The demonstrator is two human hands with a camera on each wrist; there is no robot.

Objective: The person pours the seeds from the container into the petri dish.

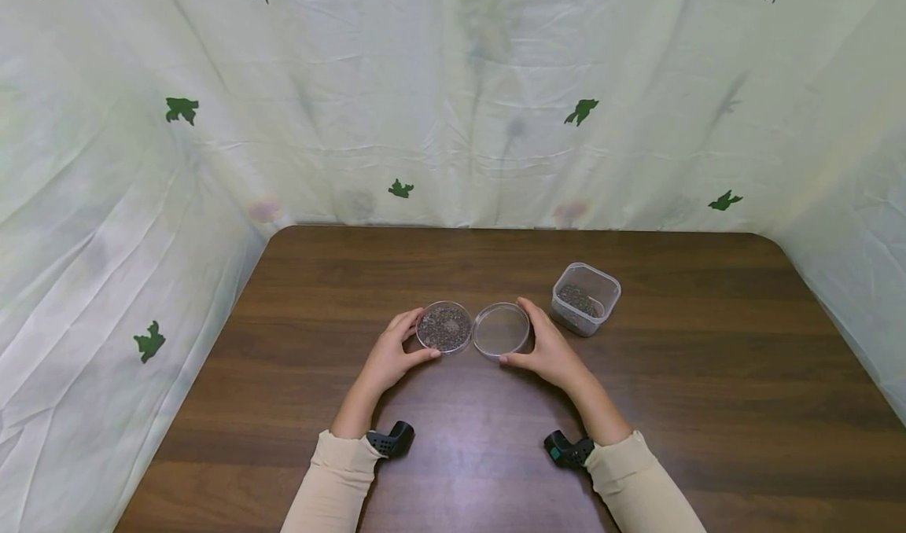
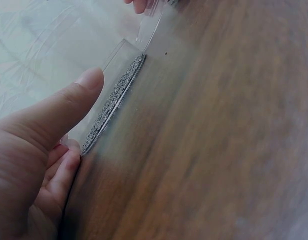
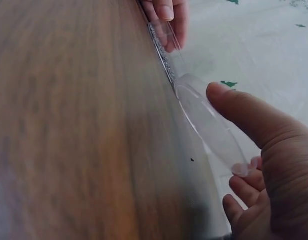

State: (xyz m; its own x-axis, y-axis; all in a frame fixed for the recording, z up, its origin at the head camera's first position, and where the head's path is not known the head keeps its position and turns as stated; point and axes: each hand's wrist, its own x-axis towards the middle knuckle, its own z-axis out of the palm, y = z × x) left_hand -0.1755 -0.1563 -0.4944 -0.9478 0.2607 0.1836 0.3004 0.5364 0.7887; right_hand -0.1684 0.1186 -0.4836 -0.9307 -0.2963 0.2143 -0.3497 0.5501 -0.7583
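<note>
Dark wood table [image 1: 637, 407], leaf-print cloth behind. Mid-frame, left hand [image 1: 391, 358] curls round the seed-filled dish [image 1: 443, 328]; right hand [image 1: 550, 351] curls round the empty dish [image 1: 501, 329]. Dishes sit touching, each between its thumb and fingers. Risk: shallow rim, so a tilt or a knock against its neighbour likely spills seeds. Square tub [image 1: 585, 298] sits right of them.

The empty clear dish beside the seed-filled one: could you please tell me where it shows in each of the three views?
Head: the empty dish lies at the table's centre, right of the seed dish, held by the right hand.
Left wrist: only its clear edge shows, top centre, beyond the seed dish.
Right wrist: centre right, edge-on, between thumb and fingers.
Shared landmark: the seed dish, which all three views show next to it.
</note>
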